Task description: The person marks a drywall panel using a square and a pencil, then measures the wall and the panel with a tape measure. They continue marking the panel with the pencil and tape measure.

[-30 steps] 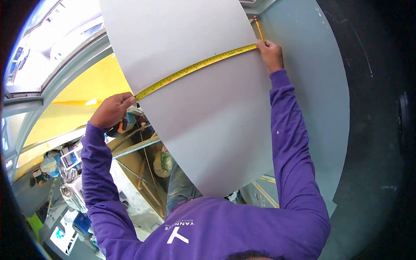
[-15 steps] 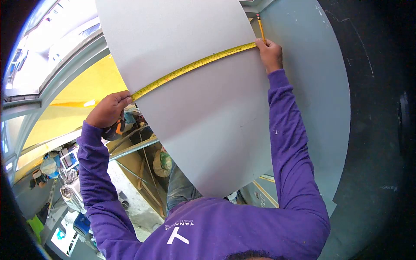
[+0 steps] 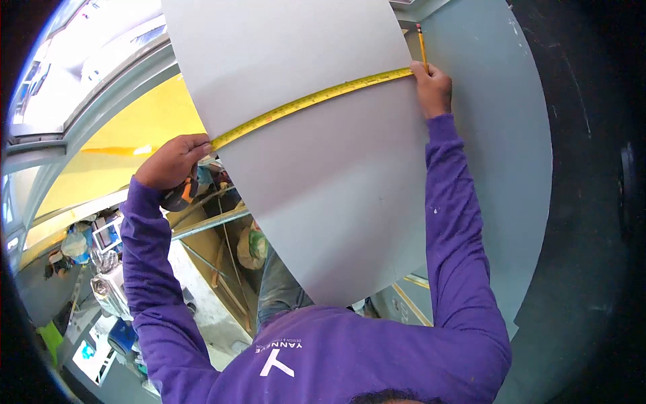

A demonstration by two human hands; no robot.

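A yellow tape measure (image 3: 313, 99) stretches across a large pale grey board (image 3: 303, 168), bowing slightly upward. At the board's left edge my left hand (image 3: 173, 161) pinches the tape, and the black and orange tape case (image 3: 180, 195) hangs beneath that palm. My right hand (image 3: 433, 89) is closed on the tape's other end at the right edge. A yellow pencil (image 3: 422, 47) with a pink eraser sticks up from the right hand's fingers.
A grey-blue panel (image 3: 498, 168) stands to the right, beside a dark surface. Metal framing (image 3: 212, 222) and wooden pieces lie below left. Farther left are a yellow sheet (image 3: 134, 128), a curved grey frame and assorted clutter on the floor.
In the view, the board, the tape and both hands have shifted slightly to the right. Both hands keep their hold on the tape.
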